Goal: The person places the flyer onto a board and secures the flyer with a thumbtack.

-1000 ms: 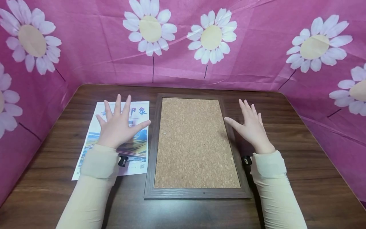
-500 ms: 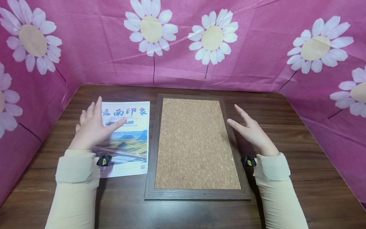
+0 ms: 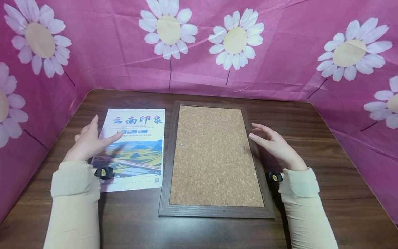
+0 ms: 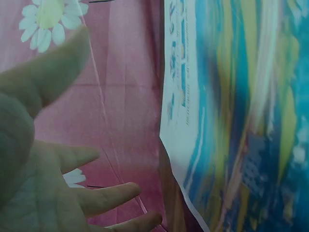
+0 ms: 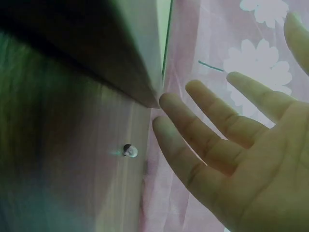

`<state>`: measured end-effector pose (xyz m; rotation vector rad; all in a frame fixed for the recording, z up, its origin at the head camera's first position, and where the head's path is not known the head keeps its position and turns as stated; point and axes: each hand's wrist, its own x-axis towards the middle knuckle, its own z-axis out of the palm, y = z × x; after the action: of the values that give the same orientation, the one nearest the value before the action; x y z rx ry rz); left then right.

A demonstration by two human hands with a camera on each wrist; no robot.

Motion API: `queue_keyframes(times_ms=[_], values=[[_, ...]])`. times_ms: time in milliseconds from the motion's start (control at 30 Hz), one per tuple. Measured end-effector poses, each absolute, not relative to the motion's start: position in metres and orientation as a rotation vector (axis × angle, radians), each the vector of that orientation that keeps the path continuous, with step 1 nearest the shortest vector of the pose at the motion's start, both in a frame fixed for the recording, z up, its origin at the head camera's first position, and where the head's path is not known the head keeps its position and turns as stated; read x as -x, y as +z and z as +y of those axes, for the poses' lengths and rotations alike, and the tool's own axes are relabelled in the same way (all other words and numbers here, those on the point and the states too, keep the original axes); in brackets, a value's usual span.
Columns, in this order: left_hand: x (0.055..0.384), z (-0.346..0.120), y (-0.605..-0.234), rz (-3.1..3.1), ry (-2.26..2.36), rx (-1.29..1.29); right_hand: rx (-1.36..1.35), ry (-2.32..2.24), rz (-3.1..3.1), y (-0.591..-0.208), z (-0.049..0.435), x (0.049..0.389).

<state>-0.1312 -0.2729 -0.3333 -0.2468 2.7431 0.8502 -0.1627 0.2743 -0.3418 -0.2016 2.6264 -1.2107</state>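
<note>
A printed poster [image 3: 143, 152] with large characters and a landscape photo lies flat at the left of the table. My left hand [image 3: 85, 143] is over its left edge, fingers extended and thumb stretched across the sheet. To the poster's right lies a cork board [image 3: 214, 155] in a dark wood frame. Beside the frame's right side is my right hand [image 3: 276, 145], its thumb and fingers close to the edge and holding nothing. A small pale, shiny piece [image 5: 130, 151] rests on the table in the right wrist view; the head view does not show it.
The dark wood table [image 3: 140, 228] is enclosed by a pink cloth [image 3: 202, 76] printed with daisies at the back and both sides. Each wrist carries a small black camera, such as the left wrist camera [image 3: 104, 173].
My left hand has moved left from over the poster to its left edge, uncovering the characters. My right hand has lowered slightly towards me, its fingers more bent. The poster and board have stayed put.
</note>
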Motion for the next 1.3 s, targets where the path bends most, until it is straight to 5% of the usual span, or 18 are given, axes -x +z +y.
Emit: queue_keyframes(times_ms=[833, 1300], values=[[0.134, -0.277, -0.337, 2.75, 0.94, 0.135, 0.292, -0.984, 2.679, -0.348, 0.285, 0.166], [0.136, -0.262, -0.331, 2.989, 1.332, 0.586, 0.249, -0.922, 2.7, -0.349, 0.288, 0.168]])
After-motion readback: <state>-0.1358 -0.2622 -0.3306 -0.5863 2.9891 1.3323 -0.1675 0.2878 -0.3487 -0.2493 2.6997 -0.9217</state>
